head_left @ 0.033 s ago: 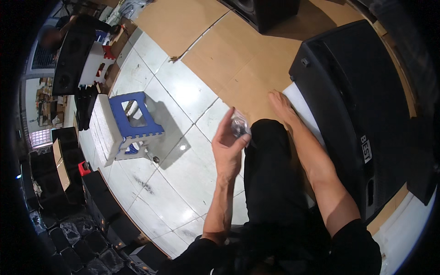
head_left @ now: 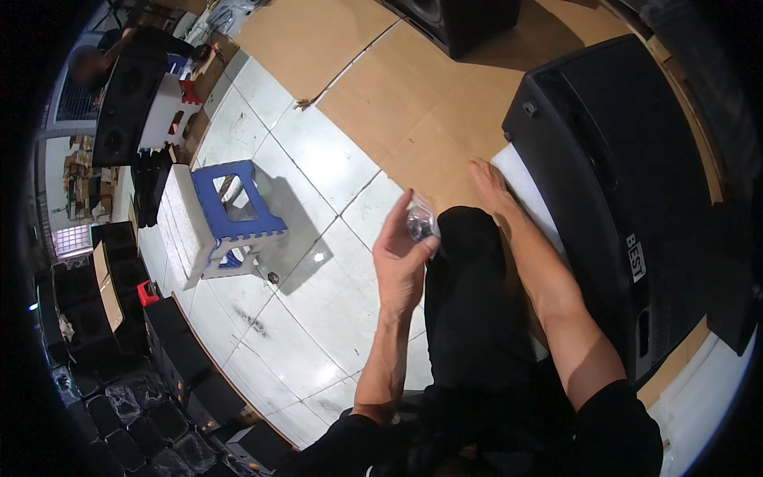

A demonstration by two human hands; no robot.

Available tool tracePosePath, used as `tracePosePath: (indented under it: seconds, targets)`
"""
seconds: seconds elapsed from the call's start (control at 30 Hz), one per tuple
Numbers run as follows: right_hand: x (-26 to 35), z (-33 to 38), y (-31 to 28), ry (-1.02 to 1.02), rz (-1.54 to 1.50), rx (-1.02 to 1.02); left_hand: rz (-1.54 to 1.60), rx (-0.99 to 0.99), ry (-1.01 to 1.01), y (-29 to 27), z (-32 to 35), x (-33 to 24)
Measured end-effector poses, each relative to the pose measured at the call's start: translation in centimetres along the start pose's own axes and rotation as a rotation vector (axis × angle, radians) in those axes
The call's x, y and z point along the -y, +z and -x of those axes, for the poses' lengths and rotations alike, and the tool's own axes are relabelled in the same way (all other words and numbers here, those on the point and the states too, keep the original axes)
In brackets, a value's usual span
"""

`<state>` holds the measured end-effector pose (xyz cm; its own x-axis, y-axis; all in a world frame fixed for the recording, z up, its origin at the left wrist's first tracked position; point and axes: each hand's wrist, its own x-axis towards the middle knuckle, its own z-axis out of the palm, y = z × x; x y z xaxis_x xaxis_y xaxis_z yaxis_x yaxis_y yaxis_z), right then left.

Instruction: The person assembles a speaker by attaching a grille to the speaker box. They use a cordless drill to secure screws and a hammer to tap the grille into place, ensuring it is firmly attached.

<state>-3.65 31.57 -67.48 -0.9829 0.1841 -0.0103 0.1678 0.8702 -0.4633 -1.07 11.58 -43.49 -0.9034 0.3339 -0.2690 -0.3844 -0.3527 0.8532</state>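
Observation:
Between the thumb and fingers of my left hand (head_left: 401, 250) is a small clear plastic bag (head_left: 422, 220) with dark pieces inside; what the pieces are I cannot make out. The hand is raised over the tiled floor, just left of my black-clad knee (head_left: 465, 238). My right hand (head_left: 489, 181) rests on the brown cardboard (head_left: 421, 111), its fingers lying out with nothing seen in them. Beside it is the edge of a white foam sheet (head_left: 526, 187), which lies along a large black speaker cabinet (head_left: 636, 175).
A blue and white folding stool (head_left: 242, 203) lies on its side on the tiles (head_left: 310, 318). Another black speaker (head_left: 469, 24) stands at the far edge. Dark boxes (head_left: 179, 350) line the lower left. At the upper left a person (head_left: 155, 40) is beside more speakers.
My left hand and the small bag have shifted slightly to the right, and the bag has turned a little. My right hand stays in place.

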Motion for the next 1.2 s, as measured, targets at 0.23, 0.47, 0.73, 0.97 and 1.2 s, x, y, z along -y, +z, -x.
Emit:
tracePosePath:
  seconds: [0.23,0.47,0.73,0.97,1.2]
  targets:
    - [4.5,3.6,-10.8,0.508,-1.155,0.002,-0.052,0.120,-0.036,3.7,1.4,-1.6]
    - [10.4,14.3,-27.7,0.404,-1.822,-0.340,-0.755,0.505,0.212,10.2,3.3,-5.2]
    - [9.7,20.1,-30.0,0.713,-2.144,-0.292,-1.381,0.885,0.508,18.3,7.2,-6.5]
    - [9.2,24.0,-32.0,0.662,-2.039,-0.307,-1.302,0.956,0.338,20.8,8.4,-5.6]
    - [7.2,26.3,-33.5,0.535,-1.917,-0.489,-1.241,0.959,0.363,23.1,9.2,-4.2]
